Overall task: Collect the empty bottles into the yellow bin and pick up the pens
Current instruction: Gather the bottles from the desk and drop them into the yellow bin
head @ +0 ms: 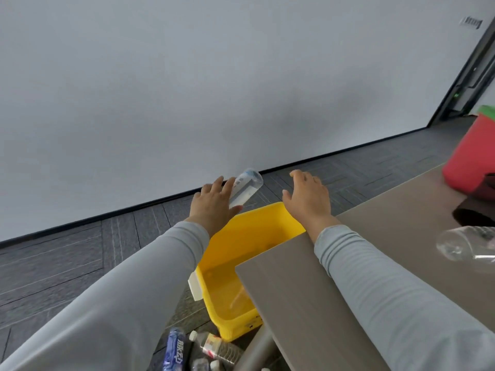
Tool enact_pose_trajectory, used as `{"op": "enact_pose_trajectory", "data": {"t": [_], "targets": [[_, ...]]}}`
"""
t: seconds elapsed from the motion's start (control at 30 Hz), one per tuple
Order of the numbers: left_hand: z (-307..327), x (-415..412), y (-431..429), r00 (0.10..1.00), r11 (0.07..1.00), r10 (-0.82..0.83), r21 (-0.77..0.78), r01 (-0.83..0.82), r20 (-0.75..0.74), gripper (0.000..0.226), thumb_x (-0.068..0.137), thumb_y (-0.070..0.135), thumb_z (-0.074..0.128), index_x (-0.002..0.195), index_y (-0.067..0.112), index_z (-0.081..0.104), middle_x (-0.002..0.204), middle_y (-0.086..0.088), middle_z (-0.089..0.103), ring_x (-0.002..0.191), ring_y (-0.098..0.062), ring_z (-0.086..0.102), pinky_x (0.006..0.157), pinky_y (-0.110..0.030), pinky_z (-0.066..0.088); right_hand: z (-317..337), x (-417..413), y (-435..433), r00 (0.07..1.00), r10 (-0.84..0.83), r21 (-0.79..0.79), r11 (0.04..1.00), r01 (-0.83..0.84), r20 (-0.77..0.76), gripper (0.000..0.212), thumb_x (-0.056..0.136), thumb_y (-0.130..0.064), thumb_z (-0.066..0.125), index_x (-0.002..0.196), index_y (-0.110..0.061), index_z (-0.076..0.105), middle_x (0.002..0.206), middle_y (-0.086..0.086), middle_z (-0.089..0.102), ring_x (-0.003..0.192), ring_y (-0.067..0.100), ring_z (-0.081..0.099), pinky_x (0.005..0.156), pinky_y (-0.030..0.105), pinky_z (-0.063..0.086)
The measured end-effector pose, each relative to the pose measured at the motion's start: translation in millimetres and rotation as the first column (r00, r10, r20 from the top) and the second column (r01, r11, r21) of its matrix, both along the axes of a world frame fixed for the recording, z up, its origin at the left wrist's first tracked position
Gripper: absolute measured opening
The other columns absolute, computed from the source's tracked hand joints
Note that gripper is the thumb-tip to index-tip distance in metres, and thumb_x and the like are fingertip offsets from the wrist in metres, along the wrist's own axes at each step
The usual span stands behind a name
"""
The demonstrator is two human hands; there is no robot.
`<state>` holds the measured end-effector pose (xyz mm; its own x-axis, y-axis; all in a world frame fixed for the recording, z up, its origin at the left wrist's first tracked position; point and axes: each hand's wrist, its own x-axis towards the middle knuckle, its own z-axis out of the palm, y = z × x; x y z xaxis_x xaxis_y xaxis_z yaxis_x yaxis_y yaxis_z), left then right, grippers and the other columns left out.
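A yellow bin [230, 311] stands on the floor beside the table's left corner, and nothing shows inside it. Above its far rim my left hand [214, 207] is shut on a clear empty bottle [246, 190], which tilts up to the right. My right hand [308, 196] hovers open over the bin's far right corner, holding nothing. Another clear bottle [466, 243] lies on the table at the right edge. On the floor near the bin's front lie a blue-labelled bottle [174, 349] and a clear bottle with a white cap [214, 346]. No pens are in view.
The grey-brown table [334, 290] covers the bin's right side. A red container with a green top [471, 153] and a dark object [474, 218] sit on the table at far right. Grey carpet runs to a white wall; a dark door frame stands at upper right.
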<state>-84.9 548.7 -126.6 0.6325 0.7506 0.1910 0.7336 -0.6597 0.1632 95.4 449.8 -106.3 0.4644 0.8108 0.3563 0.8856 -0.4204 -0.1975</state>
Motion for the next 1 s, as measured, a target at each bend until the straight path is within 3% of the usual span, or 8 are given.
{"op": "enact_pose_trajectory", "data": {"t": [0.07, 0.27, 0.57, 1.0], "targets": [[0.0, 7.3, 0.5, 0.998, 1.000, 0.017, -0.006, -0.017, -0.062, 0.072, 0.093, 0.050, 0.043, 0.149, 0.020, 0.009, 0.156, -0.008, 0.014, 0.139, -0.033, 0.024, 0.109, -0.046, 0.029, -0.1, 0.2, -1.5, 1.000, -0.002, 0.004, 1.000, 0.002, 0.013, 0.040, 0.093, -0.029, 0.050, 0.127, -0.010, 0.043, 0.128, 0.012, 0.052, 0.115, 0.030, 0.048, 0.090, 0.042, 0.042], [7.3, -3.3, -15.5, 0.999, 0.998, -0.020, 0.058, 0.023, -0.039, 0.055, 0.096, 0.041, 0.041, 0.142, 0.014, 0.029, 0.140, -0.010, 0.040, 0.126, -0.029, 0.041, 0.101, -0.039, 0.038, 4.1, -4.9, -6.4, 0.998, 0.033, -0.001, 0.999, -0.033, 0.045, 0.035, 0.094, -0.028, 0.047, 0.124, -0.009, 0.046, 0.120, 0.013, 0.057, 0.108, 0.030, 0.053, 0.084, 0.040, 0.044], [59.1, -14.0, -50.9, 0.999, 0.991, -0.048, 0.127, 0.050, -0.017, 0.046, 0.097, 0.038, 0.040, 0.134, 0.011, 0.039, 0.132, -0.009, 0.046, 0.119, -0.027, 0.045, 0.094, -0.037, 0.041, 33.5, -14.4, -55.8, 0.994, 0.043, -0.038, 0.998, -0.039, 0.104, 0.036, 0.096, -0.032, 0.045, 0.124, -0.010, 0.045, 0.113, 0.012, 0.062, 0.103, 0.031, 0.057, 0.079, 0.038, 0.044], [97.5, 60.8, -182.5, 0.942, 0.931, -0.333, 0.175, 0.321, 0.038, 0.043, 0.096, 0.038, 0.040, 0.130, 0.013, 0.043, 0.127, -0.007, 0.047, 0.116, -0.027, 0.045, 0.093, -0.037, 0.041, 85.7, 34.3, -245.2, 0.950, -0.252, -0.018, 0.965, 0.260, 0.186, 0.038, 0.094, -0.037, 0.044, 0.125, -0.015, 0.044, 0.110, 0.012, 0.064, 0.102, 0.033, 0.059, 0.078, 0.037, 0.046]]}}
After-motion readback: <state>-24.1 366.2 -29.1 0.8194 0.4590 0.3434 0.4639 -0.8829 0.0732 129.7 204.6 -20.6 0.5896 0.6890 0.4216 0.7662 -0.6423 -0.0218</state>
